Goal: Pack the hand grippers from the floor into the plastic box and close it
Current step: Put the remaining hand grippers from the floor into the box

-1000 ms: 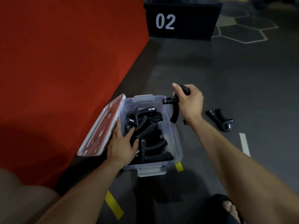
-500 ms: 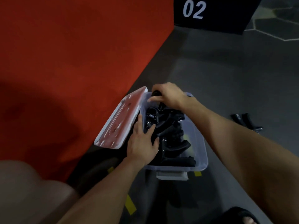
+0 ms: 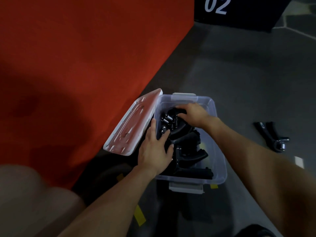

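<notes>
A clear plastic box (image 3: 219, 161) sits on the grey floor, holding several black hand grippers (image 3: 189, 151) with steel springs. Its white lid (image 3: 133, 124) leans open against the left side. My left hand (image 3: 154, 149) rests on the box's left rim, fingers spread over the pile. My right hand (image 3: 193, 113) is inside the far end of the box, fingers curled around a black hand gripper (image 3: 174, 112) lying on the pile. One more black hand gripper (image 3: 271, 135) lies on the floor to the right of the box.
A large red mat (image 3: 77, 65) fills the left side, its edge right beside the lid. A black box marked 02 (image 3: 239, 9) stands at the back. Yellow tape marks (image 3: 139, 217) lie on the floor near me. My knee (image 3: 25, 194) shows at bottom left.
My right hand carried a hand gripper from above the box's right rim down into the far end of the box. My left hand stayed on the left rim. The camera moved closer.
</notes>
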